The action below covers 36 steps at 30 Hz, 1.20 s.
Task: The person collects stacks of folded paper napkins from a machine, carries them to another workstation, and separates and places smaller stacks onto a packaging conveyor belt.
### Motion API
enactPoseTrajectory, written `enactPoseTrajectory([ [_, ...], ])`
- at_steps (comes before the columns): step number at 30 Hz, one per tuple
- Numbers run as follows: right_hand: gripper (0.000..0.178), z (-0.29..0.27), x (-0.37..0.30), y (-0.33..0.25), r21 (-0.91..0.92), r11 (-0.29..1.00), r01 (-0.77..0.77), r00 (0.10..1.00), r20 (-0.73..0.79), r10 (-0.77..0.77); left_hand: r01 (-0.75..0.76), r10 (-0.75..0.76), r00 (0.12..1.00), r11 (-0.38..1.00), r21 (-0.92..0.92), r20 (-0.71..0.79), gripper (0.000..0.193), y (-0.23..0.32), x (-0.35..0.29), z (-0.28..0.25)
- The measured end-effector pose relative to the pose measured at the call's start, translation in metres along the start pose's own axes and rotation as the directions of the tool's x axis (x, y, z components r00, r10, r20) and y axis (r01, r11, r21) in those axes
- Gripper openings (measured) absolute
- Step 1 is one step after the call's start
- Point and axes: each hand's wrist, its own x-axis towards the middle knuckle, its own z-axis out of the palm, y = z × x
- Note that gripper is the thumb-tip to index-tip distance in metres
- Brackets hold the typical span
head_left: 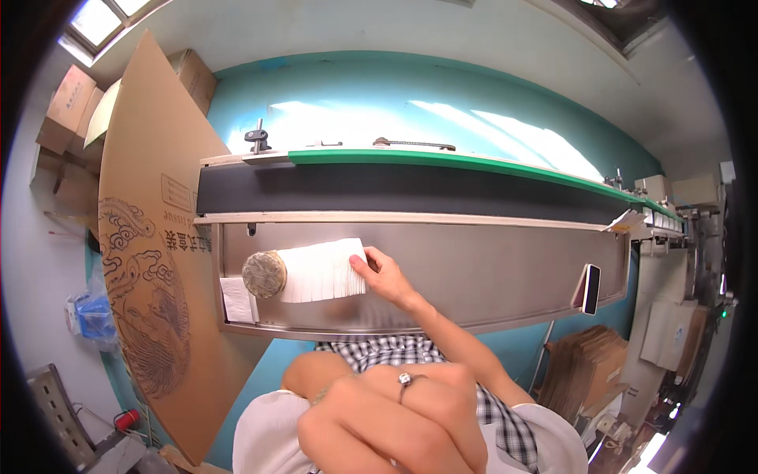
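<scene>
A row of white folded paper sheets (322, 272) lies on the metal tray, their edges standing close together. My right hand (383, 275) grips the row's right end, thumb on the near face, the other fingers curled at the end. Against the left end of the row rests a round, mottled grey-brown block (264, 274). My left hand (395, 419), with a ring on one finger, is raised very near the camera. Its fingers are bent and closed; whatever may be inside them is hidden.
The long metal tray (489, 272) has raised edges. Behind it runs a dark belt (395, 189) with a green rail (474, 170). A phone (591, 289) stands near the right end, white paper pieces (238, 300) lie at the left. A big cardboard sheet (158, 261) rises at left.
</scene>
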Motion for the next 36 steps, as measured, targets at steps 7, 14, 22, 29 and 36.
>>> enactPoseTrajectory([
  [7,0.037,0.003,-0.004,-0.004,-0.059,0.998,0.014,1.000,0.024,-0.012,-0.185,0.258,0.838,0.963,0.194,-0.482,0.021,0.000,-0.038,0.035],
  [14,0.027,-0.041,0.011,0.054,-0.040,0.999,-0.020,0.998,-0.068,0.017,0.729,-0.518,0.675,0.580,0.365,-0.524,0.026,0.044,-0.118,-0.017],
  [22,0.054,-0.019,-0.019,-0.038,-0.228,0.974,-0.009,0.986,0.159,0.047,0.974,0.263,0.039,0.206,0.095,-0.964,0.015,0.092,-0.376,0.009],
  [29,0.060,-0.013,-0.022,-0.036,-0.122,0.990,-0.074,0.989,0.119,0.088,0.864,0.871,-0.469,0.418,-0.281,-0.147,0.037,0.238,-0.686,0.223],
  [36,0.056,-0.024,-0.024,-0.032,-0.274,0.962,0.004,0.997,0.073,0.017,0.522,0.881,-0.471,0.315,-0.793,0.040,0.046,0.312,-0.692,0.269],
])
